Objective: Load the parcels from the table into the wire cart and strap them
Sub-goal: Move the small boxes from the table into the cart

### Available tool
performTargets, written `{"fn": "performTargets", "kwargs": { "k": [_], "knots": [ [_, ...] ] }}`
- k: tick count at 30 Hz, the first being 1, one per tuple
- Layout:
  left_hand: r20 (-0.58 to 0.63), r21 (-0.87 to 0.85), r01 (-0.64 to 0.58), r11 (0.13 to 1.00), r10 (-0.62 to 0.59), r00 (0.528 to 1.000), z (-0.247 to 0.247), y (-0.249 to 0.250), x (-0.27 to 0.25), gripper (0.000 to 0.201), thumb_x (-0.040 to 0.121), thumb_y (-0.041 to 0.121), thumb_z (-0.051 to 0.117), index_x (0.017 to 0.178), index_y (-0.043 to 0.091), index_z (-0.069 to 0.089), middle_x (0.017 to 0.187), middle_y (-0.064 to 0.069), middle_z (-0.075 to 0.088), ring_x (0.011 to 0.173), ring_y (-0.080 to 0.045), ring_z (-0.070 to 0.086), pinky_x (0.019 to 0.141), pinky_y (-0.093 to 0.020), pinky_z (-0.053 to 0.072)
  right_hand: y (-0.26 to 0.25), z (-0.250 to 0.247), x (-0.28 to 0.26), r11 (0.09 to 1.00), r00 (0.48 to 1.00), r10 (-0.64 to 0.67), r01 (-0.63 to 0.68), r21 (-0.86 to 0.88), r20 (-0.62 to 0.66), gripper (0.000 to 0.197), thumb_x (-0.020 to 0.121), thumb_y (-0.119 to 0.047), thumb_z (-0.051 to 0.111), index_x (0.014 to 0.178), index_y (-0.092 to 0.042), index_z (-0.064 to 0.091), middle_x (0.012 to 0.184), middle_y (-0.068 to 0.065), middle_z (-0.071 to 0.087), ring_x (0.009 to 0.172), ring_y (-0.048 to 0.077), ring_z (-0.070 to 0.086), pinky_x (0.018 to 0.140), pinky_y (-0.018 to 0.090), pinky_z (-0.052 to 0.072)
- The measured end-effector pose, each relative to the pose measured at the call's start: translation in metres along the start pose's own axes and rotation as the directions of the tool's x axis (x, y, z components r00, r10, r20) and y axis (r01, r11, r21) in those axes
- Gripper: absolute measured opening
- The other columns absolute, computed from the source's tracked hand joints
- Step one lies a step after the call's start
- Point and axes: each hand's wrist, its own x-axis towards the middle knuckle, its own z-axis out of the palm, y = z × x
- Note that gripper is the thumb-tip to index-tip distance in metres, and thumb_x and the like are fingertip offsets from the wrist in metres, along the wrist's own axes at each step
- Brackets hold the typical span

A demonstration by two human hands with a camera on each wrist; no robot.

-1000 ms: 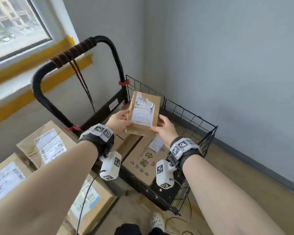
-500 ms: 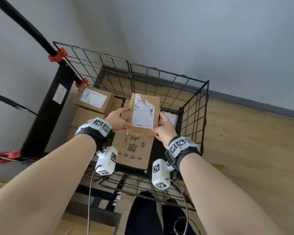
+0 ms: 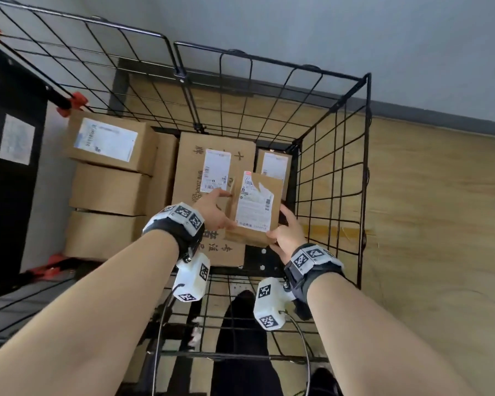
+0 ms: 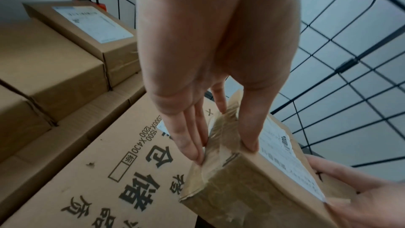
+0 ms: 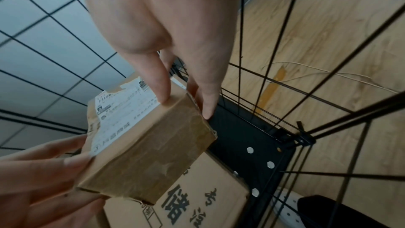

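A small brown parcel (image 3: pixel 255 207) with a torn white label hangs inside the black wire cart (image 3: pixel 335 155), over the right edge of a large printed box (image 3: pixel 209 172). My left hand (image 3: pixel 220 201) pinches its left side, thumb on top and fingers underneath (image 4: pixel 192 145). My right hand (image 3: pixel 283 224) grips its right near corner, thumb on the label edge (image 5: pixel 162 91). The parcel (image 4: pixel 252 185) is tilted and, as the right wrist view shows, this parcel (image 5: pixel 149 148) is clear of the cart's black floor (image 5: pixel 241 138).
A stack of three brown boxes (image 3: pixel 109 167) fills the cart's left side. A small labelled box (image 3: pixel 275 164) stands in the far right corner. A bare strip of cart floor runs along the right wire wall (image 3: pixel 329 195). Wooden flooring (image 3: pixel 426 224) lies beyond.
Both hands have carried the small parcel from above the cart's rim down into the cart, toward its right side. My view has tipped down into the cart.
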Motion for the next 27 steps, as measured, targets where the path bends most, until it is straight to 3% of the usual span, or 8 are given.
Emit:
{"fn": "performTargets", "kwargs": {
  "k": [5, 7, 9, 13, 16, 20, 24, 27],
  "knots": [
    [0.075, 0.075, 0.01, 0.997, -0.016, 0.997, 0.021, -0.008, 0.029, 0.082, 0.069, 0.013, 0.081, 0.135, 0.032, 0.037, 0.125, -0.009, 0.056, 0.1, -0.023, 0.063, 0.08, -0.039, 0.057, 0.022, -0.005, 0.025, 0.996, 0.994, 0.091, -0.091, 0.009, -0.063, 0.076, 0.077, 0.006, 0.052, 0.135, -0.042, 0.042, 0.136, 0.0, 0.053, 0.128, 0.026, 0.047, 0.101, 0.051, 0.044],
    [0.129, 0.103, 0.022, 0.994, -0.035, 0.991, 0.032, -0.011, 0.039, 0.083, 0.071, 0.017, 0.08, 0.138, 0.032, 0.033, 0.114, -0.007, 0.063, 0.095, -0.02, 0.065, 0.077, -0.035, 0.056, 0.024, -0.008, 0.029, 0.994, 0.989, 0.109, -0.108, 0.019, -0.099, 0.075, 0.076, 0.008, 0.052, 0.138, -0.035, 0.042, 0.137, 0.001, 0.052, 0.128, 0.026, 0.046, 0.104, 0.049, 0.042],
    [0.16, 0.151, 0.016, 0.988, -0.041, 0.986, 0.043, -0.013, 0.047, 0.085, 0.07, 0.023, 0.081, 0.138, 0.035, 0.031, 0.108, -0.003, 0.067, 0.096, -0.019, 0.065, 0.085, -0.038, 0.054, 0.025, -0.012, 0.033, 0.995, 0.984, 0.099, -0.101, -0.003, -0.149, 0.075, 0.078, 0.01, 0.055, 0.142, -0.025, 0.038, 0.141, 0.003, 0.048, 0.129, 0.026, 0.044, 0.106, 0.047, 0.04],
    [0.253, 0.172, 0.034, 0.985, -0.077, 0.964, 0.062, -0.018, 0.063, 0.09, 0.074, 0.022, 0.078, 0.144, 0.036, 0.022, 0.117, -0.002, 0.065, 0.099, -0.02, 0.063, 0.091, -0.042, 0.052, 0.037, -0.017, 0.044, 0.989, 0.966, 0.106, -0.127, -0.076, -0.236, 0.078, 0.079, 0.013, 0.058, 0.146, -0.018, 0.032, 0.148, 0.005, 0.039, 0.135, 0.025, 0.038, 0.11, 0.04, 0.036],
    [0.284, 0.181, 0.058, 0.982, -0.108, 0.953, 0.076, -0.021, 0.074, 0.091, 0.078, 0.019, 0.074, 0.148, 0.029, 0.016, 0.126, -0.006, 0.06, 0.102, -0.02, 0.06, 0.092, -0.037, 0.05, 0.045, -0.019, 0.051, 0.974, 0.965, 0.093, -0.14, -0.179, -0.246, 0.074, 0.082, 0.01, 0.059, 0.145, -0.015, 0.032, 0.147, 0.006, 0.04, 0.134, 0.024, 0.039, 0.104, 0.034, 0.038],
    [0.213, 0.177, 0.093, 0.98, -0.13, 0.968, 0.09, -0.03, 0.088, 0.084, 0.078, 0.021, 0.073, 0.146, 0.023, 0.025, 0.129, -0.01, 0.057, 0.11, -0.025, 0.058, 0.098, -0.041, 0.047, 0.055, -0.017, 0.065, 0.954, 0.969, 0.089, -0.149, -0.26, -0.229, 0.077, 0.081, 0.007, 0.061, 0.146, -0.018, 0.03, 0.147, 0.006, 0.041, 0.133, 0.024, 0.041, 0.103, 0.032, 0.039],
    [0.216, 0.19, 0.114, 0.975, -0.155, 0.964, 0.098, -0.039, 0.102, 0.081, 0.081, 0.027, 0.069, 0.148, 0.024, 0.023, 0.133, -0.007, 0.056, 0.115, -0.025, 0.057, 0.102, -0.04, 0.046, 0.061, -0.017, 0.078, 0.95, 0.966, 0.118, -0.178, -0.258, -0.231, 0.072, 0.086, 0.006, 0.055, 0.146, -0.024, 0.03, 0.141, 0.004, 0.046, 0.124, 0.022, 0.048, 0.081, 0.023, 0.041],
    [0.217, 0.13, 0.143, 0.981, -0.169, 0.962, 0.103, -0.043, 0.109, 0.08, 0.084, 0.025, 0.067, 0.149, 0.023, 0.02, 0.139, -0.007, 0.051, 0.122, -0.024, 0.053, 0.106, -0.041, 0.042, 0.065, -0.015, 0.092, 0.958, 0.972, 0.098, -0.151, -0.244, -0.216, 0.071, 0.086, 0.01, 0.051, 0.145, -0.024, 0.031, 0.139, 0.004, 0.048, 0.118, 0.019, 0.05, 0.081, 0.023, 0.041]
  ]
}}
